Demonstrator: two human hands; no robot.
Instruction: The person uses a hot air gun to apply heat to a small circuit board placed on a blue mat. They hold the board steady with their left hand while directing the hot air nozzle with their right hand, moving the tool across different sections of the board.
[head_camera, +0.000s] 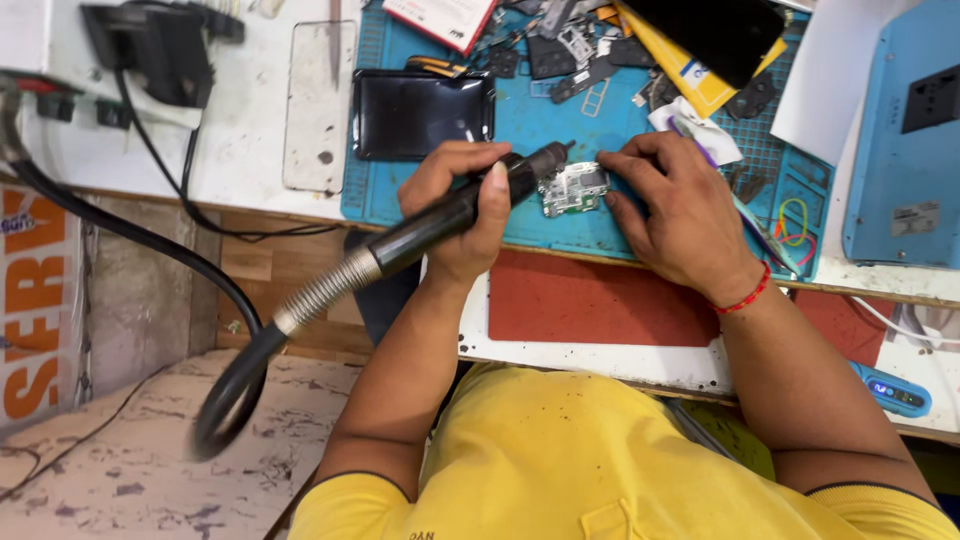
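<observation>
My left hand (462, 218) grips the black handle of a hot-air tool (440, 215), thumb along its top. The tool's nozzle tip (553, 155) points at a small silvery circuit board (572, 188) lying on a blue work mat (560, 120). A thick black hose (235, 385) with a metal spring collar runs from the handle down to the left. My right hand (675, 215), with a red thread on its wrist, rests on the mat, and its fingertips press the board's right edge.
A black phone screen (420, 115) and a white back panel (318, 105) lie left of the board. Loose phone parts, a yellow packet (690, 75) and a black phone (715, 35) crowd the mat's far side. A blue box unit (905, 150) stands right; a red pad (590, 300) lies near me.
</observation>
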